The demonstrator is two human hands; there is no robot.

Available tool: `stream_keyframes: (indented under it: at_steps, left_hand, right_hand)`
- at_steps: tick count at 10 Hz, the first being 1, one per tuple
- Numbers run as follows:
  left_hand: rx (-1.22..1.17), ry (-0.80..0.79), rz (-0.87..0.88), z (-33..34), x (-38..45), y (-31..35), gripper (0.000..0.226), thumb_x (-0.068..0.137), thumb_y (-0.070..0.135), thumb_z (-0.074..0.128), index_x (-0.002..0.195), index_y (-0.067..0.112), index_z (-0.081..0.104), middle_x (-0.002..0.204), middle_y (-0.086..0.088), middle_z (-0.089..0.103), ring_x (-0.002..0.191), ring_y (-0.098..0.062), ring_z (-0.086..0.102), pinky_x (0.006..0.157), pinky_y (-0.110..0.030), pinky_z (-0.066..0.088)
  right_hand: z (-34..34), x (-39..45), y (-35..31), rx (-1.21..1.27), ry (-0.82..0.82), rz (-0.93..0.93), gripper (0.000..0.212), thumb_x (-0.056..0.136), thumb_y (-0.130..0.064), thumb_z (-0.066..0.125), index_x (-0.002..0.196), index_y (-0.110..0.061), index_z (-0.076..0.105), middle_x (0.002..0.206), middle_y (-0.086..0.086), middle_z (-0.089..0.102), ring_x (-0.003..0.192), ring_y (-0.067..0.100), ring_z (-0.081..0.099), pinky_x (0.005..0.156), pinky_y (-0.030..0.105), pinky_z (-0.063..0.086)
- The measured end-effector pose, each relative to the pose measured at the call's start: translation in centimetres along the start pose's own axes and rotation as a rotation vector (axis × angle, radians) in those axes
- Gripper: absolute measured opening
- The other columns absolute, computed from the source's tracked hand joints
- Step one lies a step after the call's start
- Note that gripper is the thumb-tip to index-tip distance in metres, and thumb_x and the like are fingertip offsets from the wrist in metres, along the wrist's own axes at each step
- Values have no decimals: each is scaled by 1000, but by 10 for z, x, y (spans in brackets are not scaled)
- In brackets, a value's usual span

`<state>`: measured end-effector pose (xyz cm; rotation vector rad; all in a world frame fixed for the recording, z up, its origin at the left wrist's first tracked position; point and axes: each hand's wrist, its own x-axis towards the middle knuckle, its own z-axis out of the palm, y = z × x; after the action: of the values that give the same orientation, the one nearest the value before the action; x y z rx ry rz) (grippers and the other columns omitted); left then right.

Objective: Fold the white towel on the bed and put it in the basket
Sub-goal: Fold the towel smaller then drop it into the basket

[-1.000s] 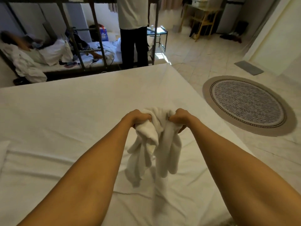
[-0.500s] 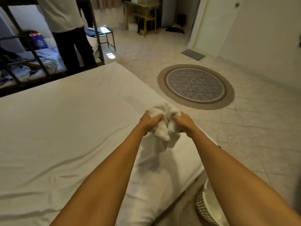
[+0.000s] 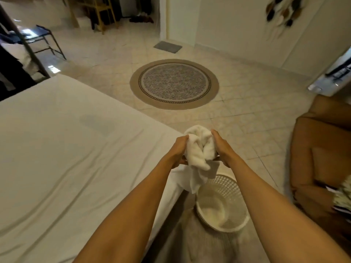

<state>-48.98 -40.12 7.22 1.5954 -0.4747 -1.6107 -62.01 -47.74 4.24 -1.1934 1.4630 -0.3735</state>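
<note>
The white towel [image 3: 199,149] is bunched into a loose bundle, pressed between both palms in the air just past the bed's right edge. My left hand [image 3: 178,148] holds its left side and my right hand [image 3: 223,148] its right side. A loose corner of the towel hangs down toward the basket. The white lattice basket [image 3: 226,188] stands on the floor below and slightly right of the towel, with something pale lying in its bottom. The bed [image 3: 66,149] with its white sheet fills the left half of the view.
A brown armchair [image 3: 322,158] stands at the right, close to the basket. A round woven rug [image 3: 174,84] lies on the tiled floor ahead. A bunk bed frame [image 3: 24,44] and a small dark side table are at the far left.
My view has swung right and down. Both hands carried the bunched towel from above the bed to past its right edge, over the basket, which now shows in full.
</note>
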Motion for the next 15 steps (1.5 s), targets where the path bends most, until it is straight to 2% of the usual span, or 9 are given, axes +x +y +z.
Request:
stream_keyframes:
  at_steps: [3, 4, 5, 7, 8, 10, 11, 14, 15]
  left_hand:
    - [178, -210, -99, 104, 75, -9, 24, 99, 40, 38, 110, 19, 41, 81, 1, 52, 68, -16, 54, 71, -38, 50]
    - [229, -239, -165, 133, 97, -10, 25, 100, 38, 39, 96, 14, 46, 79, -3, 49, 72, -20, 54, 86, -44, 47]
    - [329, -234, -265, 157, 116, -12, 28, 99, 33, 40, 99, 8, 50, 96, -13, 49, 106, -36, 53, 94, -48, 45]
    - [410, -289, -308, 179, 176, -56, 44, 98, 41, 31, 130, 13, 43, 107, -11, 51, 101, -32, 53, 83, -48, 52]
    - [443, -258, -334, 182, 212, -94, 50, 96, 45, 35, 134, 14, 43, 123, -16, 57, 111, -37, 59, 90, -49, 53]
    - [294, -145, -442, 182, 275, -181, 31, 97, 47, 29, 111, 24, 46, 100, -7, 58, 103, -29, 54, 99, -52, 46]
    - [225, -104, -510, 181, 302, -224, 34, 96, 49, 30, 115, 25, 45, 115, -10, 55, 111, -31, 53, 100, -52, 45]
    - [114, -67, -489, 181, 370, -320, 38, 98, 46, 27, 123, 26, 48, 111, -3, 56, 103, -24, 55, 90, -44, 51]
    - [3, -37, -549, 170, 378, -348, 44, 97, 46, 27, 125, 20, 51, 102, -4, 61, 91, -23, 59, 72, -36, 53]
  right_hand:
    - [-91, 22, 60, 84, 301, 201, 66, 87, -68, 28, 130, -24, 52, 132, 1, 52, 118, 29, 51, 103, 47, 42]
    - [-110, 25, 73, 132, 354, 242, 73, 84, -73, 25, 133, -24, 50, 137, 9, 52, 123, 33, 49, 105, 49, 41]
    - [-128, 40, 99, 172, 395, 288, 75, 85, -73, 22, 133, -22, 51, 137, 10, 53, 123, 32, 49, 106, 49, 40]
    - [-135, 93, 173, 295, 414, 402, 104, 54, -89, 16, 128, -27, 53, 126, 11, 60, 111, 33, 57, 99, 51, 45]
    - [-122, 116, 209, 323, 394, 431, 100, 58, -88, 14, 131, -30, 50, 129, 7, 59, 115, 31, 56, 102, 51, 43]
    - [-98, 162, 290, 379, 392, 443, 74, 85, -69, 18, 141, -26, 39, 142, 6, 47, 127, 27, 47, 110, 49, 34]
    - [-92, 187, 330, 360, 375, 440, 56, 98, -50, 19, 144, -23, 35, 144, 7, 45, 129, 27, 44, 111, 45, 33]
    - [-76, 257, 417, 203, 360, 457, 57, 96, -53, 17, 144, -28, 35, 147, 3, 41, 132, 27, 40, 111, 43, 31]
    - [-71, 269, 431, 120, 301, 429, 55, 95, -55, 18, 141, -33, 38, 148, 0, 41, 133, 25, 39, 113, 45, 29]
